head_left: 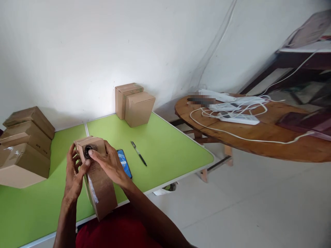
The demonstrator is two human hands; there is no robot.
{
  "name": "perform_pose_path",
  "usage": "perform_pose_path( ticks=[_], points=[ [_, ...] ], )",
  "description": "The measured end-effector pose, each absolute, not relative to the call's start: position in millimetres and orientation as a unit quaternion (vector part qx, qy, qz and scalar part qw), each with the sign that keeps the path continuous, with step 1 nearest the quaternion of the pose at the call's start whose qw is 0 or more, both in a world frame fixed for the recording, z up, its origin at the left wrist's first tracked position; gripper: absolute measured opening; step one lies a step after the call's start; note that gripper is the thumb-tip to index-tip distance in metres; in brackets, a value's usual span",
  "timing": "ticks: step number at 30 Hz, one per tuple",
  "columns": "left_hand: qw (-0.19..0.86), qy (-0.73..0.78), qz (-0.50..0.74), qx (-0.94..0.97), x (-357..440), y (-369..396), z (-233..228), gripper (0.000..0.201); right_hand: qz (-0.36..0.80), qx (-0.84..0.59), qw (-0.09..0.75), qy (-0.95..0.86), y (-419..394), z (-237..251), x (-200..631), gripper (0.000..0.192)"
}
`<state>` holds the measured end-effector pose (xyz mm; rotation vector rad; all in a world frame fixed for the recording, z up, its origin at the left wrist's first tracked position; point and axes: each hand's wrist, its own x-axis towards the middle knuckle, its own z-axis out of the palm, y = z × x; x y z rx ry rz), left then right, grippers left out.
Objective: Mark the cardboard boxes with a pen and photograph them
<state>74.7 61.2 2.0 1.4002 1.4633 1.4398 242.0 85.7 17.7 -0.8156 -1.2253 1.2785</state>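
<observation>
I hold a long brown cardboard box point(100, 189) upright over the near edge of the green table point(160, 144). My left hand point(73, 172) grips its left side. My right hand point(110, 163) wraps the right side, with its thumb pressed on a dark round part point(88, 151) at the box's upper end. A white label strip runs down the box's left edge. A phone with a lit blue screen point(124, 162) lies on the table just right of my right hand, partly hidden by it.
A black pen point(139, 153) lies right of the phone. Several brown boxes are stacked at the left point(24, 144), two more stand by the wall point(134, 105). A round wooden table point(258, 134) with white power strips and cables stands to the right.
</observation>
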Motion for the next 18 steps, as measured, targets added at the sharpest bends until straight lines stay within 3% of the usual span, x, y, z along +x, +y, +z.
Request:
perform_pose_path(
  ticks=[5,9,18],
  points=[
    [0.277,0.573,0.574,0.514,79,59,8,0.103,0.451,-0.389,0.553,-0.583,80,26,231,0.030],
    [0.228,0.596,0.573,0.514,86,57,21,0.081,0.419,-0.409,0.545,-0.600,74,26,222,0.045],
    [0.179,0.639,0.536,0.521,68,54,26,0.077,0.355,-0.419,0.485,-0.681,74,32,221,0.051]
  ],
)
